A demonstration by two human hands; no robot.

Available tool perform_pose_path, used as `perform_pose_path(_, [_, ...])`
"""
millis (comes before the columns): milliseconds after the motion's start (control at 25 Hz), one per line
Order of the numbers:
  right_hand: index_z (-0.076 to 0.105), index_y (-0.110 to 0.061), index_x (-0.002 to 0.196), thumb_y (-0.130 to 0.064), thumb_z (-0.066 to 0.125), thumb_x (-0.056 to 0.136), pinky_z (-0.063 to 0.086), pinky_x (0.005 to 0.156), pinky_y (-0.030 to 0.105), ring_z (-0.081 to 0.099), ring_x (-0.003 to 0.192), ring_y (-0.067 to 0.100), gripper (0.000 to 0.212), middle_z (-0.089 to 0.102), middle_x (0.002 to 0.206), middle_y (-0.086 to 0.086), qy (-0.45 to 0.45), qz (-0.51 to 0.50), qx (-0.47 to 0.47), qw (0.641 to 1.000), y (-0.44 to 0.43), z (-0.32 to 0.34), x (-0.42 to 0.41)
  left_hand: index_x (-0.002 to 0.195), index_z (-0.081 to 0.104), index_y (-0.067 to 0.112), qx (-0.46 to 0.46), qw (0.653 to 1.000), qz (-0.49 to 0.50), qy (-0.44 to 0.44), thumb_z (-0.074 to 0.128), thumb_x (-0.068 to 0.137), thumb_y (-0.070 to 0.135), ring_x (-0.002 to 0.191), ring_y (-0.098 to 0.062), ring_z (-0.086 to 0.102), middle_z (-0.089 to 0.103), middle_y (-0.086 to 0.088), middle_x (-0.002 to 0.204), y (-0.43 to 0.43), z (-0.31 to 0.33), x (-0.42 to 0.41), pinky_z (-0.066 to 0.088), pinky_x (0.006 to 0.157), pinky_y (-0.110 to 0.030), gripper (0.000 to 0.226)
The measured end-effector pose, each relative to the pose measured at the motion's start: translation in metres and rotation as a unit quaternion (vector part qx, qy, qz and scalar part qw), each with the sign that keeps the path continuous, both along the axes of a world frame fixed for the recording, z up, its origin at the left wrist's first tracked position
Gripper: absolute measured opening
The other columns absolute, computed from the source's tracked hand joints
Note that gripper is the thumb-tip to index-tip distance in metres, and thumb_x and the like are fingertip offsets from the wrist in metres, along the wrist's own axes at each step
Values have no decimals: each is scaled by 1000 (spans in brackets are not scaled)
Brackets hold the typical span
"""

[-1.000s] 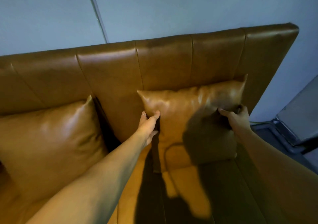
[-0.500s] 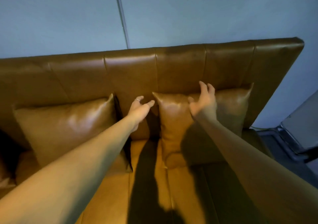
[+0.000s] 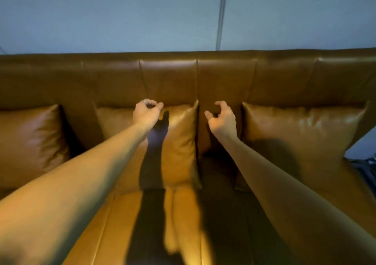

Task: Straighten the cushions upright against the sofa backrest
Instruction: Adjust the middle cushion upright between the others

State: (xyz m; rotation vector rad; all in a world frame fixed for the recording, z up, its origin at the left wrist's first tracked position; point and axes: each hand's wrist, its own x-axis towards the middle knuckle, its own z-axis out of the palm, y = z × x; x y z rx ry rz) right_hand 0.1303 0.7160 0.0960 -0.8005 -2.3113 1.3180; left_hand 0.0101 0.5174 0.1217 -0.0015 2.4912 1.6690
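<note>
Three tan leather cushions stand against the sofa backrest (image 3: 168, 77): a left cushion (image 3: 30, 142), a middle cushion (image 3: 181, 142) and a right cushion (image 3: 303, 130). All three look roughly upright. My left hand (image 3: 147, 113) hovers at the top edge of the middle cushion with curled fingers, and I see nothing held in it. My right hand (image 3: 222, 119) is in front of the bare backrest, in the gap between the middle and right cushions. Its fingers are curled and apart, and it touches no cushion.
The sofa seat (image 3: 114, 224) stretches toward me under both forearms, crossed by their shadows. A blue-grey wall (image 3: 122, 14) with a vertical strip (image 3: 221, 14) rises behind the backrest. Dark floor items (image 3: 366, 165) show past the sofa's right end.
Both hands have let go of the right cushion and moved left. The view has shifted left too, so a third cushion now shows at the left. The left hand now sits over the middle cushion.
</note>
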Motion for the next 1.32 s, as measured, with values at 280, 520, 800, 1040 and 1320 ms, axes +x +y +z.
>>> perform_pose_path(280, [42,-13,147,-39,70,91,47,97,37,55,128,32,69,58,136,7,-48,-49,-141,988,-60,-24,-45,135,49,20,-61,991,112,-36,71,87,39,123,-31,53,55,-8,137,-114,-24,-61,44,96,-37,56])
perform_pose_path(520, [22,-11,156,-43,79,82,43,111,48,45,138,35,99,43,154,14,-71,-56,-282,955,-75,-43,-67,146,31,21,28,974,96,-206,77,81,43,122,-36,52,50,-11,143,-149,-42,-92,47,95,-53,82])
perform_pose_path(800, [37,-19,143,-50,88,68,48,106,55,55,128,33,96,54,141,9,-55,-92,-291,951,-77,-54,-75,143,36,26,82,973,67,-207,80,78,41,130,-35,46,51,-2,144,-146,-62,-95,36,102,-64,80])
perform_pose_path(1040, [35,-21,147,-51,86,67,48,105,56,56,125,33,99,56,138,7,-51,-112,-267,956,-71,-51,-68,153,25,31,100,975,59,-190,80,79,38,137,-34,40,44,0,151,-148,-60,-94,32,106,-65,92])
perform_pose_path(1320, [32,-23,144,-52,87,64,50,103,57,56,123,33,101,53,138,10,-78,-110,-253,958,-67,-51,-71,154,22,31,103,975,51,-190,77,83,35,136,-33,41,44,-1,150,-149,-65,-94,35,106,-62,90])
